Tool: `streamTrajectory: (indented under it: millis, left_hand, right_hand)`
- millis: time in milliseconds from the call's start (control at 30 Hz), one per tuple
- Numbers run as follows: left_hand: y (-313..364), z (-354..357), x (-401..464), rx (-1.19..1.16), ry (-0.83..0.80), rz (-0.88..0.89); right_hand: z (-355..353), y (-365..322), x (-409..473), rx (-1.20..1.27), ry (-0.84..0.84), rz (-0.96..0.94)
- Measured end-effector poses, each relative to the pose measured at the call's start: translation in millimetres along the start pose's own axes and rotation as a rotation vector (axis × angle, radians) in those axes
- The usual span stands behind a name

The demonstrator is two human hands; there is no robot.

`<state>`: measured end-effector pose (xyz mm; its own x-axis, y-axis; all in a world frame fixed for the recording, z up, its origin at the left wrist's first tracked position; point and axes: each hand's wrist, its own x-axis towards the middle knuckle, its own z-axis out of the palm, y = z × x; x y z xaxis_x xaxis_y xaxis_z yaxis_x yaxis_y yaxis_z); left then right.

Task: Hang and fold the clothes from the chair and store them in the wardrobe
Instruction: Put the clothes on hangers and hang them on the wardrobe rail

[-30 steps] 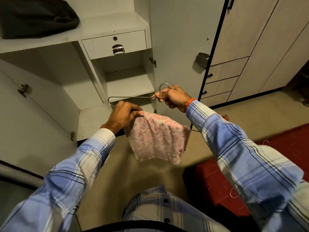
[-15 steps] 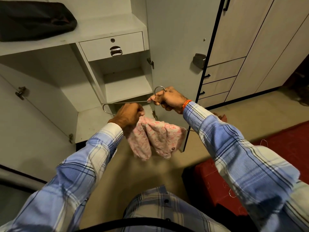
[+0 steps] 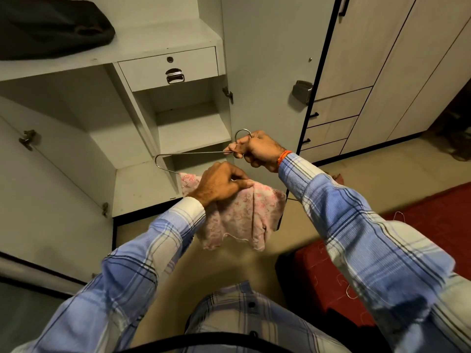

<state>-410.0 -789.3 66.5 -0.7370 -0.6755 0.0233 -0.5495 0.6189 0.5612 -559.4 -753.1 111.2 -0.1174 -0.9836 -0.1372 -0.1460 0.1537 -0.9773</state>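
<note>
Grey shelving of the open wardrobe fills the space ahead of you, with a dark bag on the top shelf's left end and a drawer just under that shelf's front edge; nothing carries the clothes at this point, since both of your hands hold them in mid-air in front of the lowest shelf.

Your right hand is closed around the neck of the wire hanger, just below its hook. Your left hand is closed on the pink garment, pinching its upper edge against what looks like the hanger's lower bar.

The risks, as I judge them. The cloth is bunched toward the middle and right of the bar, with only one corner reaching the left bend; release it like that and the weight could slide to one side and tip the hanger. The wire is thin and smooth, so a light fabric may slip off if you let go before it drapes evenly over both sides. Swinging the hanger toward the shelves could also catch the loose hem on the door edge.

The garment is small, thin and crumpled, pale pink with a darker pink print, its ragged lower hem hanging free below your left wrist.
</note>
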Motion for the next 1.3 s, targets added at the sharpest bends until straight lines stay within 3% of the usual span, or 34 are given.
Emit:
streamTrajectory:
  millis: [100,233,400,700,767,867,967,1100,1233,1300]
  left_hand:
    - [2,5,3,0.037,0.088,-0.055]
    - [-1,9,3,0.184,-0.036,-0.042]
    - [-17,-8,-10,0.175,0.009,0.030]
    - [-62,-46,-26,0.085,0.038,-0.045]
    - [-61,-48,-27,0.014,0.091,-0.060]
    - [-55,-45,-28,-0.065,0.335,-0.104]
    - [-53,-41,-25,0.084,0.460,-0.124]
    - [-46,-40,-17,0.219,0.353,-0.108]
    - [-30,-33,-14,0.131,-0.013,0.053]
    - [-25,-24,-12,0.145,-0.104,0.108]
  right_hand:
    - [3,0,1,-0.002,-0.004,0.003]
    - [2,-1,-2,-0.012,-0.008,0.010]
    - [-1,0,-6,-0.009,0.003,0.008]
    - [-11,1,-5,-0.018,0.004,0.020]
    - [-9,1,-3,-0.033,-0.005,0.015]
    - [-8,1,-3,-0.036,-0.019,0.017]
    - [-7,1,-2,0.000,-0.011,0.012]
    - [-4,0,1,-0.007,0.000,0.005]
    - [-3,-1,1,-0.038,-0.019,0.003]
    - [-2,-2,1,-0.043,-0.018,0.001]
